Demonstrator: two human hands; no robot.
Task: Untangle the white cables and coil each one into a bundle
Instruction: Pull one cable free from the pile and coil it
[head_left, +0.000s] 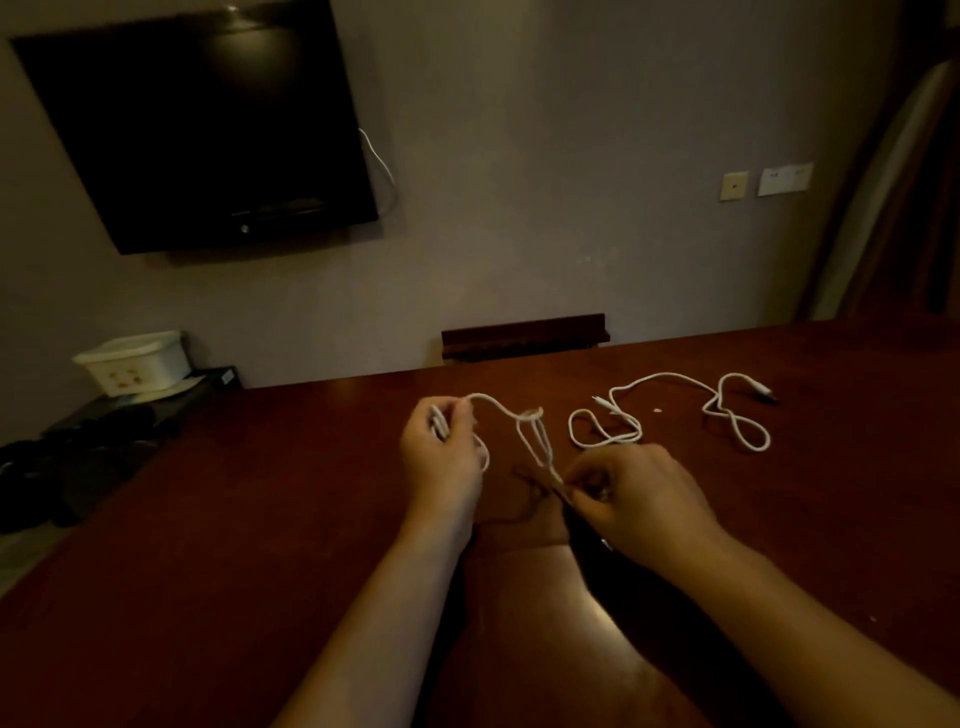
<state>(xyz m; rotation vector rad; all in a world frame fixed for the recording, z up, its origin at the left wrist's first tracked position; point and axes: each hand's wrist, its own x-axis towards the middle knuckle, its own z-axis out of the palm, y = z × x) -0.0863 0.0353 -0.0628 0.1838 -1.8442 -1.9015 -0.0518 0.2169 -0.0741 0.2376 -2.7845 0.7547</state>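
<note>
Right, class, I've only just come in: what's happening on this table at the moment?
A person is working on a white cable above a dark wooden table. The left hand grips one end with a few loops gathered, while the right hand pinches the other end; a knot still sits between them. A second white cable lies loose and uncoiled on the table behind the right hand.

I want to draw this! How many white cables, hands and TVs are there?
White cables: 2, one held and one lying on the table
Hands: 2, left hand and right hand
TVs: 1
Total: 5
</note>
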